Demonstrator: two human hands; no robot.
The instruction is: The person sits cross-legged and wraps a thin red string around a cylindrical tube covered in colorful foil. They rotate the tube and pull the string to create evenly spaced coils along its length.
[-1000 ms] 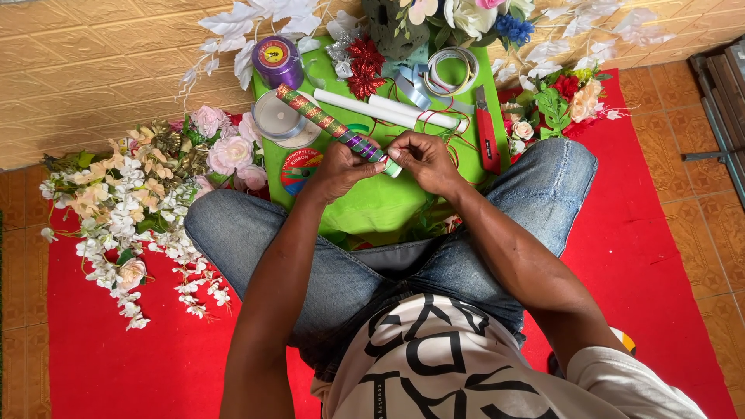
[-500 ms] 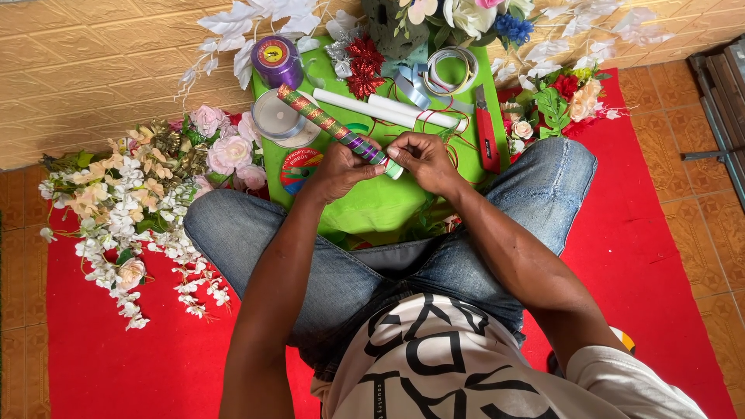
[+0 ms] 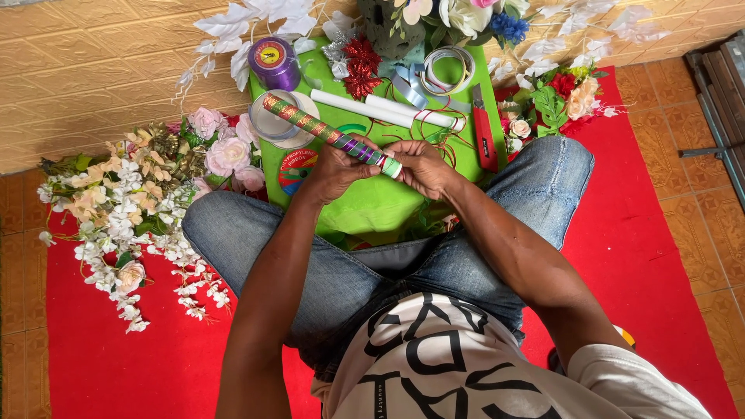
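nearest the camera, the person sits cross-legged in jeans on a red mat (image 3: 660,256). both hands meet just above the knees: the left hand (image 3: 335,171) and the right hand (image 3: 423,167) close together on the near end of a stick wrapped in red, green and purple ribbon (image 3: 326,133), which slants up and left over a green board (image 3: 372,203). beyond lie two white tubes (image 3: 380,109), a red cutter (image 3: 486,140), a purple ribbon spool (image 3: 273,62) and pale artificial flowers (image 3: 124,209).
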